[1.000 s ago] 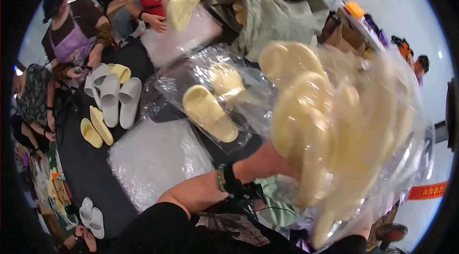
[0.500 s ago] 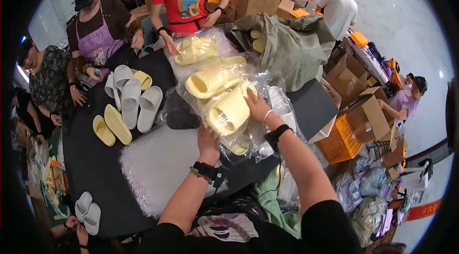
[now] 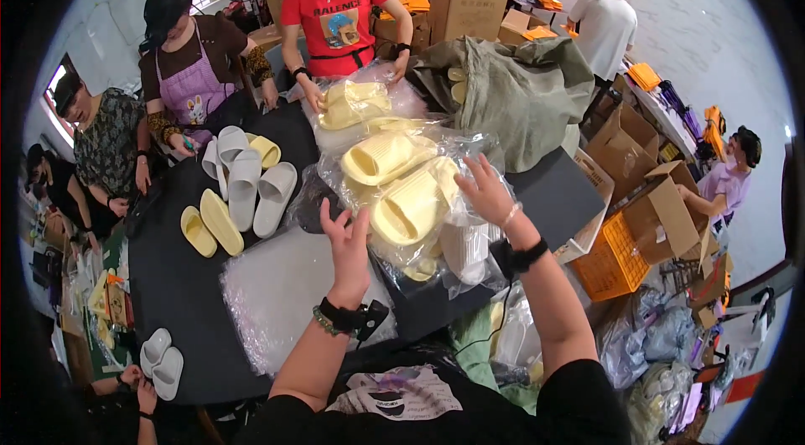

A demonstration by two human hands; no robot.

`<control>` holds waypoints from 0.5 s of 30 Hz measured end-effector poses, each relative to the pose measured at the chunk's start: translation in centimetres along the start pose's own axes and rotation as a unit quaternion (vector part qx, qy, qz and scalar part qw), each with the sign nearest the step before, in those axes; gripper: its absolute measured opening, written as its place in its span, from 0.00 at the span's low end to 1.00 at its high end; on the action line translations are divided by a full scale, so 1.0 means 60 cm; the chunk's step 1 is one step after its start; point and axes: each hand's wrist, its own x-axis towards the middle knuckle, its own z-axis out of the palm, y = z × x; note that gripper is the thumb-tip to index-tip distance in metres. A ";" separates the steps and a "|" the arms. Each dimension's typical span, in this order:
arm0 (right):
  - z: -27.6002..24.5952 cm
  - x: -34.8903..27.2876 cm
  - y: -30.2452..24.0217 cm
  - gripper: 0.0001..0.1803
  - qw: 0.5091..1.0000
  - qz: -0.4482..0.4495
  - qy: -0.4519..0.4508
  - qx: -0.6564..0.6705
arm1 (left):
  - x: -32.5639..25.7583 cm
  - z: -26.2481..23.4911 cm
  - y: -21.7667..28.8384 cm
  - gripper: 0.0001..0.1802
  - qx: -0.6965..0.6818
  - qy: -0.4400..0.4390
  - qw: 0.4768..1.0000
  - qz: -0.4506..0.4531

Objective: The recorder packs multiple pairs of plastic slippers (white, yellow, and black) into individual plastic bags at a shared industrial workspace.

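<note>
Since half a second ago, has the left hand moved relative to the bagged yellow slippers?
Yes. The left hand has come off the bagged yellow slippers and now hovers open just left of them, above the black table.

Glossy clear plastic bags (image 3: pixel 436 194); matt yellow foam slippers (image 3: pixel 407 206).

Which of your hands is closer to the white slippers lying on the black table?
The left. The left hand is open just to the right of the white slippers, with a gap between them. The right hand is farther right, resting on the bagged yellow slippers.
</note>
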 end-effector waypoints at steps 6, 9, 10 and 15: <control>-0.032 -0.174 -0.087 0.54 0.988 -0.047 0.001 -0.150 | 0.004 -0.006 0.009 0.50 0.019 0.002 0.999 -0.036; 0.003 -0.192 -0.063 0.63 0.966 -0.001 -0.105 -0.238 | 0.029 -0.012 0.023 0.51 0.055 0.017 0.998 -0.020; 0.013 -0.188 -0.034 0.65 0.952 0.030 -0.124 -0.279 | 0.036 0.000 0.027 0.52 0.064 0.033 0.997 -0.028; 0.012 -0.154 0.048 0.68 0.949 0.077 -0.149 -0.268 | 0.082 0.003 0.032 0.48 0.022 0.006 0.991 -0.133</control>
